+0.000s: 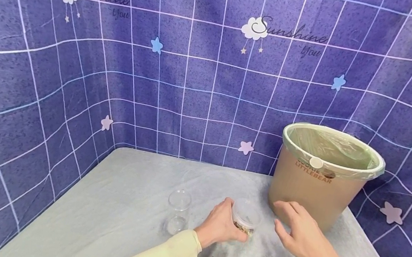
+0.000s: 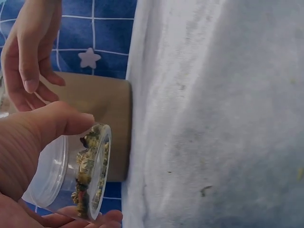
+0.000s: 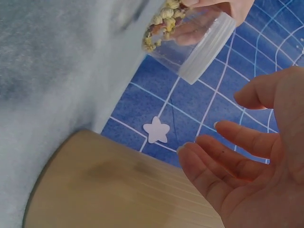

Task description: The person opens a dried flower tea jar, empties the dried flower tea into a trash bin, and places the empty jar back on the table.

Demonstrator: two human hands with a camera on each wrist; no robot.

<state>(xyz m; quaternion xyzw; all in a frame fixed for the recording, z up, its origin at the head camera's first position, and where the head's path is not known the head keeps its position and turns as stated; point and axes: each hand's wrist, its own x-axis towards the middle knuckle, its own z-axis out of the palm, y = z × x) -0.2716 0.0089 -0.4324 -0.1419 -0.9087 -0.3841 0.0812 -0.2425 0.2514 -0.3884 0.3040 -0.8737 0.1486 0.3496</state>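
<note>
A left hand (image 1: 222, 225) gripped a lidded clear jar (image 1: 247, 220) over the tabletop (image 1: 115, 203), as the right hand (image 1: 302, 234) hung free nearby, fingers parted, before a lined waste bin (image 1: 299, 189). The right wrist view showed yellowish dried buds (image 3: 166, 21), mostly masked by the lid (image 1: 246, 210) in the head view. Room opened leftward past a second clear jar (image 1: 178, 211); the bin crowded the right edge.

A purple-blue wall covering (image 1: 201, 72) with grid lines (image 1: 212, 92), clouds (image 1: 254, 28) and stars (image 1: 156, 45) rises behind a grey tabletop (image 1: 117, 194).
</note>
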